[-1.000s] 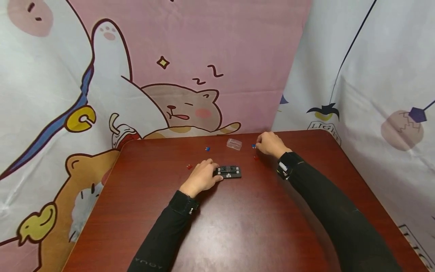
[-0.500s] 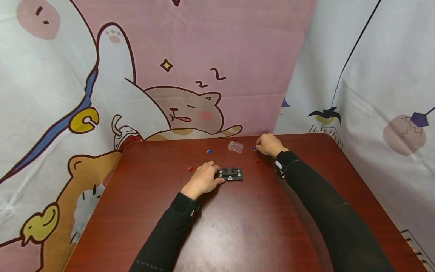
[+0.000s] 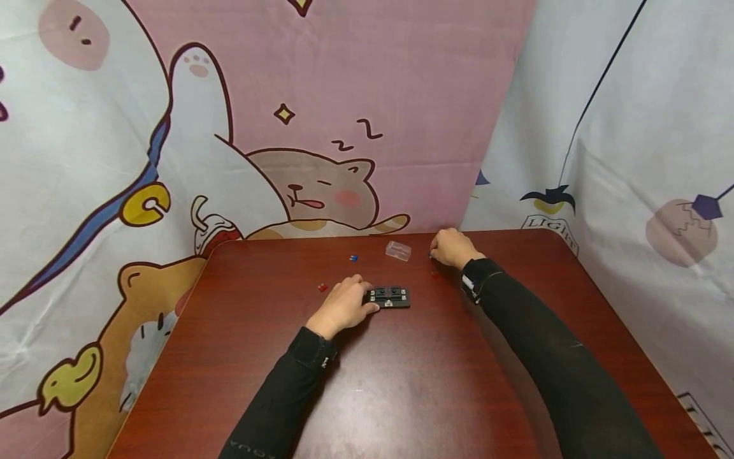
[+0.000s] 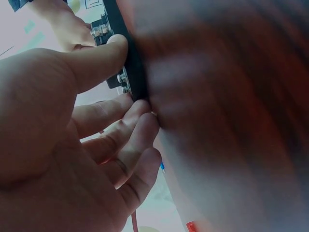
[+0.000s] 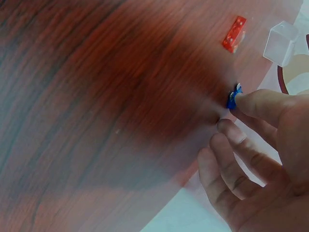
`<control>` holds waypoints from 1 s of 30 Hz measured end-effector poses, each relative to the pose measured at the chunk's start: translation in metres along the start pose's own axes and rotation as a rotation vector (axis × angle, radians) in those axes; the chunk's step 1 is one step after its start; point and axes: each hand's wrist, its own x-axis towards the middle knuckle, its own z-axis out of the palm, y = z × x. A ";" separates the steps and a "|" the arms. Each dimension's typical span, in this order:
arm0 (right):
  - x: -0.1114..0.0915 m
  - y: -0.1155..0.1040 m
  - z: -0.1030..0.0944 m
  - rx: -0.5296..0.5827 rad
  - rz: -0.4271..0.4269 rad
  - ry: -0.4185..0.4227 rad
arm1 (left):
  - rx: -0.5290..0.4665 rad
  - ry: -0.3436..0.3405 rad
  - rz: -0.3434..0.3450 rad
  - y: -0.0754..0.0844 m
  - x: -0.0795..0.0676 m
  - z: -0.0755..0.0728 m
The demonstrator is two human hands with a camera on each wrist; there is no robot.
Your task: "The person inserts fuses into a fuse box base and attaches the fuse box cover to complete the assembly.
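My left hand [image 3: 343, 305] grips the left end of a flat black terminal block [image 3: 394, 297] with metal screw terminals. Its thumb lies along the near edge in the left wrist view, fingers at the block's end. Farther back on the right, my right hand [image 3: 453, 247] pinches a small blue piece with metal bits [image 5: 233, 98] between thumb and forefinger, at the tabletop. Its other fingers hang loosely curved. Close to that hand lies a small red piece [image 5: 234, 35], partly dim in the head view.
A clear plastic box or cover [image 3: 398, 250] stands near the table's back edge. Another small blue piece [image 3: 353, 258] and another red piece [image 3: 323, 287] lie left of it on the brown wooden table [image 3: 401, 382]. Printed cloth hangs behind.
The right hand's fingers have closed in on the blue piece, which is now mostly covered. The left hand stays on the black block. The head view has tilted slightly.
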 end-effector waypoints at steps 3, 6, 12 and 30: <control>0.000 -0.001 0.002 -0.015 -0.005 0.003 | 0.007 -0.001 0.004 0.000 0.000 0.001; 0.001 -0.002 0.003 -0.028 -0.008 -0.001 | 0.011 0.000 0.002 -0.001 0.000 0.001; 0.001 -0.003 0.006 -0.036 0.001 -0.009 | 0.001 -0.001 -0.008 0.001 -0.002 -0.001; -0.018 -0.009 -0.006 0.059 -0.028 0.029 | 0.005 0.004 -0.002 0.001 0.000 -0.001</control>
